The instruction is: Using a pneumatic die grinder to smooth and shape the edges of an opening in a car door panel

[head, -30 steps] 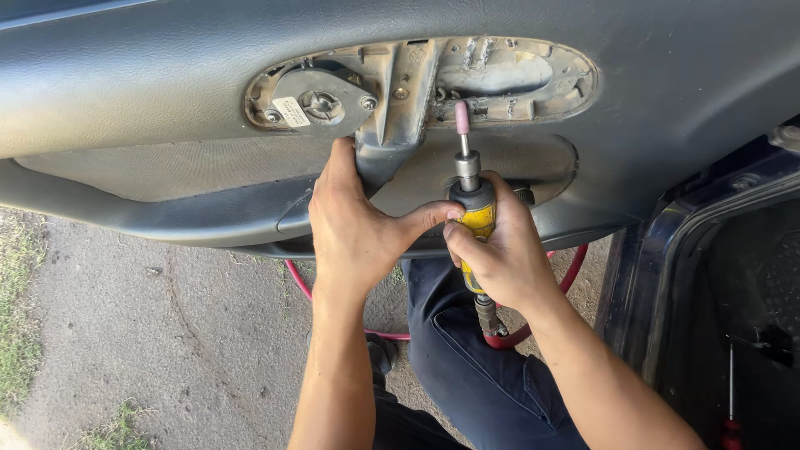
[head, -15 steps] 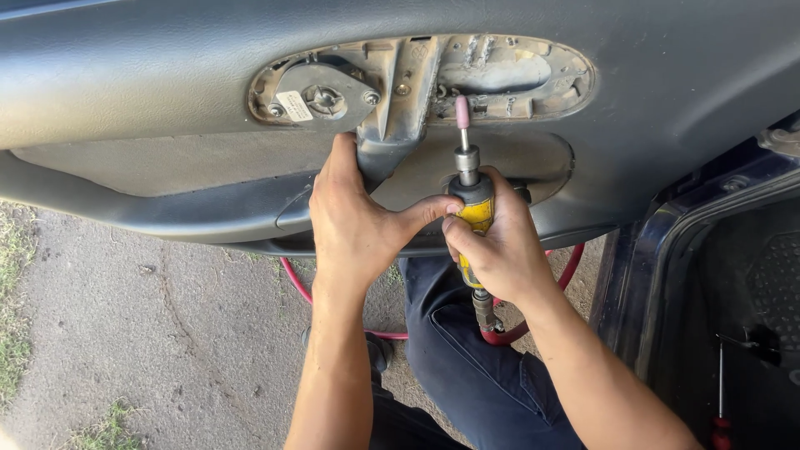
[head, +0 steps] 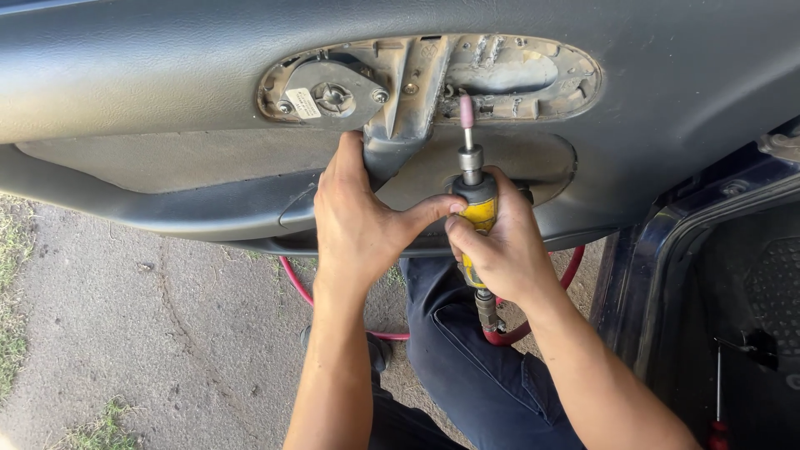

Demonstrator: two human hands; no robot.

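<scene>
- Gripping the grinder [head: 477,218], the right hand [head: 500,250] has its fingers [head: 463,237] clenched around the yellow-and-black body, just as they were a second ago; the grasp has not shifted.
- The pink grinding stone [head: 467,111] points to 12 o'clock and sits at the lower edge of the oval opening [head: 433,79] in the car door panel [head: 167,75], just beside the bare metal bracket [head: 408,100]. Whether it touches the metal I cannot tell.
- Over the last second the stone has kept almost the same place against the opening; the small shift in the picture looks like head movement more than tool movement.
- The left hand [head: 362,221] stays flat against the panel at 9 o'clock of the grinder, fingers stretched up to the bracket's foot, thumb [head: 429,208] reaching across to touch the tool's body. It grasps nothing; it braces.
- The red air hose [head: 350,321] hangs from the tool's base toward 6 o'clock and loops behind the knee in dark trousers [head: 475,367].
- My judgement: so little change suggests steady, held work at one spot, both hands set for control.
</scene>
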